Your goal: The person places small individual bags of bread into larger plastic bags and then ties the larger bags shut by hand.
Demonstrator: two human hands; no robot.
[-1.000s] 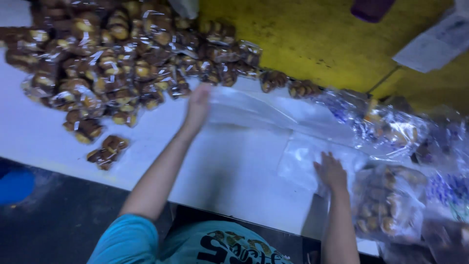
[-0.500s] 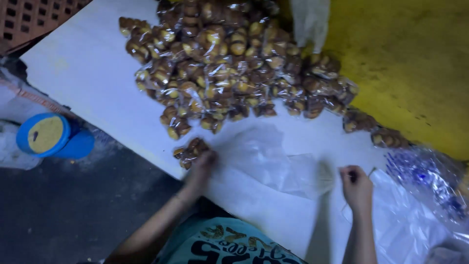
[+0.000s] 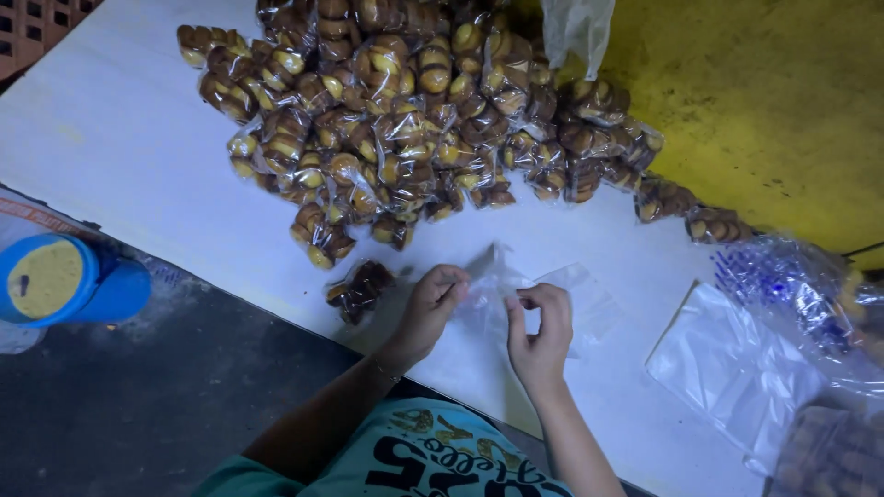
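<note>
Both hands (image 3: 488,317) have drawn together, pinching the clear bag (image 3: 534,294) between them on the table (image 3: 120,156).

Glossy clear plastic bag (image 3: 543,294) (crinkled) lies on a smooth matt white table (image 3: 129,156).

view: single head-worn camera | angle: steeply down from above the person's own chest | facing: out across the white flat tabletop (image 3: 138,156) toward the yellow floor (image 3: 764,101) | range: close, both forearms entering from the bottom edge | shared coverage: one view only, nothing to overlap
</note>
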